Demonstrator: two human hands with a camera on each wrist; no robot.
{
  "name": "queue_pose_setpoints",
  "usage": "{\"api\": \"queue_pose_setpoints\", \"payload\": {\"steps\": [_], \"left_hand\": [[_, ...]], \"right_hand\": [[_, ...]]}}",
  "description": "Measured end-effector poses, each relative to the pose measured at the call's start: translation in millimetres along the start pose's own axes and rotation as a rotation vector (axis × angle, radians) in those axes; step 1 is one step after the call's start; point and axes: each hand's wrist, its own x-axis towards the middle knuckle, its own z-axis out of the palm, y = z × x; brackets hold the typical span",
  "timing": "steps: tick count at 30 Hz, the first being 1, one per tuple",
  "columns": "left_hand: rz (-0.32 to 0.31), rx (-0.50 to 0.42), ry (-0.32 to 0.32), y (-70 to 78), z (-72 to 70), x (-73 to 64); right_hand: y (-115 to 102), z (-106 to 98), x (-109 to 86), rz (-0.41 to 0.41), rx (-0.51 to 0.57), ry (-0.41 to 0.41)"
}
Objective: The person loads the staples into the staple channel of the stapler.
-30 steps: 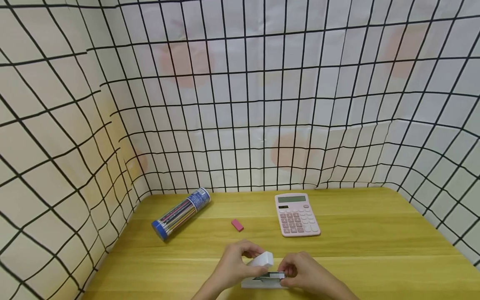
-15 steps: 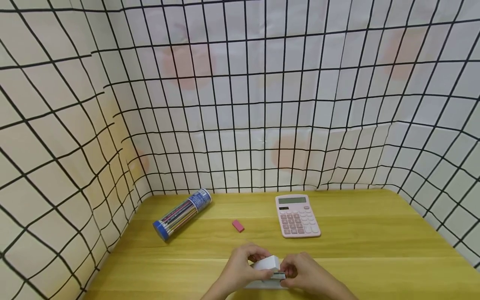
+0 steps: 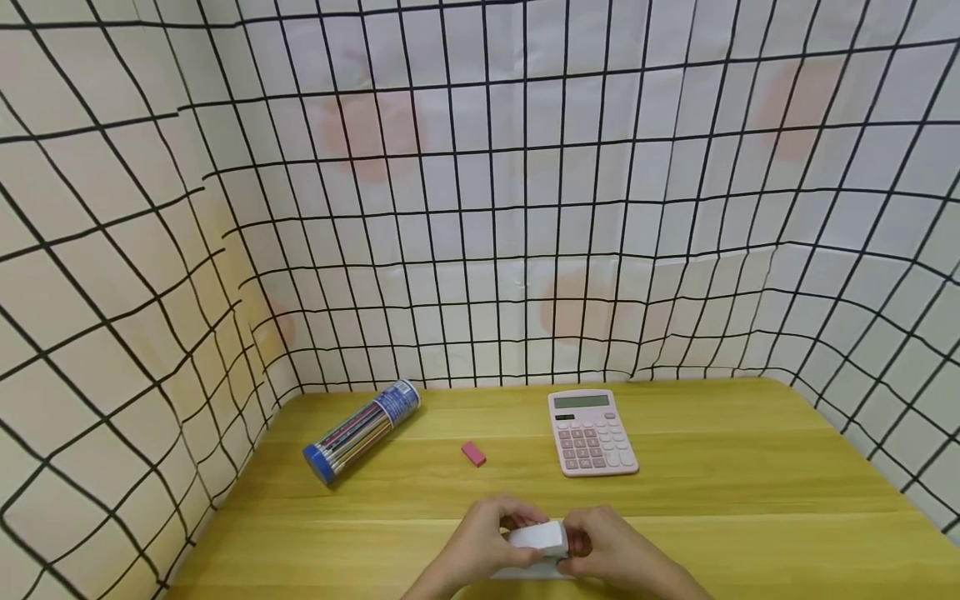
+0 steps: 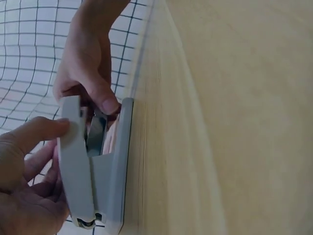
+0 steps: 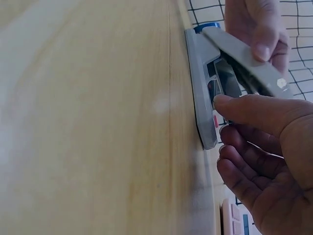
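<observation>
A white-grey stapler (image 3: 543, 540) rests on the table near its front edge, top arm raised at an angle over the base. My left hand (image 3: 487, 537) grips the top arm (image 4: 76, 156), thumb on one side and fingers on the other. Between arm and base shows the metal staple magazine (image 4: 97, 133). At the front end my right hand (image 3: 611, 546) pinches the magazine, thumb (image 5: 264, 110) on it and fingers curled beside. The base (image 5: 198, 88) lies along the tabletop. In the head view the raised arm hides most of the magazine.
Behind the hands lies a small pink eraser (image 3: 473, 453). A pink calculator (image 3: 592, 433) is at the back right, and a clear tube of pencils (image 3: 362, 432) with blue ends at the back left. Grid-patterned cloth (image 3: 480, 208) walls the table (image 3: 750, 467) on the back and sides.
My left hand has moved slightly right and brought the stapler's top arm lower and forward, over the magazine. The right hand has stayed at the stapler's front end.
</observation>
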Motion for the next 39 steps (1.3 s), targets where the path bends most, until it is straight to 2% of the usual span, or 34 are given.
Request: {"api": "queue_pose_setpoints", "payload": {"steps": [4, 7, 10, 22, 33, 39], "left_hand": [[-0.044, -0.027, -0.023, -4.6, -0.9, 0.4], [-0.099, -0.038, -0.019, -7.0, -1.7, 0.6], [-0.126, -0.041, -0.017, -8.9, -2.4, 1.4], [-0.107, -0.044, -0.031, -6.9, -2.0, 0.8], [-0.098, -0.043, -0.051, -7.6, -3.3, 1.4], [-0.094, -0.004, -0.076, -6.1, -9.0, 0.7]], "right_hand": [[-0.9, -0.4, 0.6, 0.013, -0.003, -0.003], [-1.2, -0.4, 0.4, 0.020, -0.007, -0.004], [-0.8, 0.0, 0.1, 0.015, -0.011, -0.001], [0.6, 0.9, 1.0, -0.005, -0.016, 0.006], [1.4, 1.5, 1.6, 0.022, -0.006, -0.011], [0.3, 1.3, 0.7, 0.011, -0.011, -0.009]]}}
